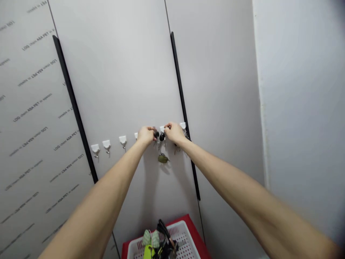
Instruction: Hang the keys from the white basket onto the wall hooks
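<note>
Both my arms reach up to a row of white stick-on hooks (123,140) on a grey cabinet door (121,79). My left hand (146,135) is closed in a pinch on a black key head (156,134). Right beside it, my right hand (174,132) is pinched on another black key head (162,137) at a hook. A key ring with an olive-green fob (163,158) hangs below the two hands. More keys (176,148) dangle under my right wrist.
Three bare white hooks (95,149) sit left of my hands. Black vertical handles (74,104) (183,108) run down the doors. A white basket (185,239) on a red tray (185,218) holds green and black items below. A plain wall stands at right.
</note>
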Available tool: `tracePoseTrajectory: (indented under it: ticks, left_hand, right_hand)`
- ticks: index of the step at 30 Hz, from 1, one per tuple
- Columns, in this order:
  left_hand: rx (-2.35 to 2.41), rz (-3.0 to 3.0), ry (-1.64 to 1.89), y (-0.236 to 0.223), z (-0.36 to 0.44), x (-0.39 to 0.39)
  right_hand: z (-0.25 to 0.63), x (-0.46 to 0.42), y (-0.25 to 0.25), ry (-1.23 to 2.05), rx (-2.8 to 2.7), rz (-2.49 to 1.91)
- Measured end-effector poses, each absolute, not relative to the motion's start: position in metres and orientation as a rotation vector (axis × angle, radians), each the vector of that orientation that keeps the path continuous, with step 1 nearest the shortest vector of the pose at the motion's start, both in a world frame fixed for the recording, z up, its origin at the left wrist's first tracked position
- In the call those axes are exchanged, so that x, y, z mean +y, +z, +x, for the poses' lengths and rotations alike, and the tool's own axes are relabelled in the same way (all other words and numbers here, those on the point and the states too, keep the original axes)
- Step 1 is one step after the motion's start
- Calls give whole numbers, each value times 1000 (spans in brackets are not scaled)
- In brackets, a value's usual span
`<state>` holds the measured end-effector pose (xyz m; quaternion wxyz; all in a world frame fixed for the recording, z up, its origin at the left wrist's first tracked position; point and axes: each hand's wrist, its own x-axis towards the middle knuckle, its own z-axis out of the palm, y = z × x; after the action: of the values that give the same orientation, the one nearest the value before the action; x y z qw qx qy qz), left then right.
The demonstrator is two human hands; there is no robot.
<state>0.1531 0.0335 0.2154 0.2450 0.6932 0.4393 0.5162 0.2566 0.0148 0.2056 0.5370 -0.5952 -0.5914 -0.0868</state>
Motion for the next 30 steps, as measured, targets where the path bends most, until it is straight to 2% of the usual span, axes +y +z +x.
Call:
tracePoseTrajectory:
  ticks: [6, 9, 15, 18, 21, 24, 27, 30]
  left_hand:
    - [975, 1665, 1416, 197, 154, 15]
    - [905, 1646, 1251, 157, 141, -2]
    - [1185, 1775, 746, 31, 109, -27]
    - [1253, 2047, 519, 5, 97, -26]
    - [1300, 2189, 592, 30, 108, -12]
    - [1270, 2129, 950, 83, 147, 6]
    - [1271, 2022, 1188, 125, 199, 22]
    - [1274, 1986, 1241, 144, 236, 31]
  right_hand:
    - [250, -4, 206, -88, -1819, -1111]
    - [250, -14, 159, 80, -1866, -1098]
    - [231, -35, 18, 650, -2031, -1241]
    - [237, -41, 8, 627, -2027, -1310]
    - [269, -36, 54, 193, -1658, -1338]
    - [307, -19, 108, -178, -1204, -1472]
    - [325, -3, 131, -193, -1121, -1647]
    - [327, 6, 135, -238, -1115, -1716]
